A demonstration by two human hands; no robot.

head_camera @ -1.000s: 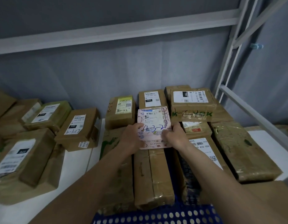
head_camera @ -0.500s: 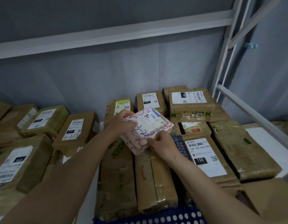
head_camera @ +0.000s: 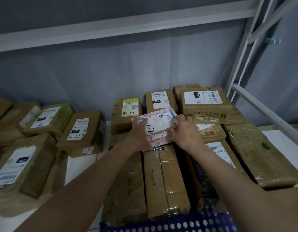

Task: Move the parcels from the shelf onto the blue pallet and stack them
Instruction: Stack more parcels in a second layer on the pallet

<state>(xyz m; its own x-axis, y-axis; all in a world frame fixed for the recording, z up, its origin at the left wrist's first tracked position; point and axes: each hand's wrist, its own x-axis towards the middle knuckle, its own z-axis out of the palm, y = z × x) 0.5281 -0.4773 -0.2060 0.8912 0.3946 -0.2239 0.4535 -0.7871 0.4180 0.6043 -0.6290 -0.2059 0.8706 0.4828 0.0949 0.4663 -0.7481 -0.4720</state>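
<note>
Both hands grip the pink patterned parcel [head_camera: 159, 129]: the left hand [head_camera: 139, 133] lies spread on its left side, the right hand [head_camera: 185, 131] curls over its right edge. The parcel sits tilted above the brown parcels [head_camera: 165, 180] stacked on the blue pallet [head_camera: 170, 226].

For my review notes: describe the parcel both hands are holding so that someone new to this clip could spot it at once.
Start at the blue pallet at the bottom edge and follow the long brown parcels stacked on it towards the wall. At their far end, the left hand and right hand grip the pink patterned parcel. It is the only pink one among brown boxes.
</note>
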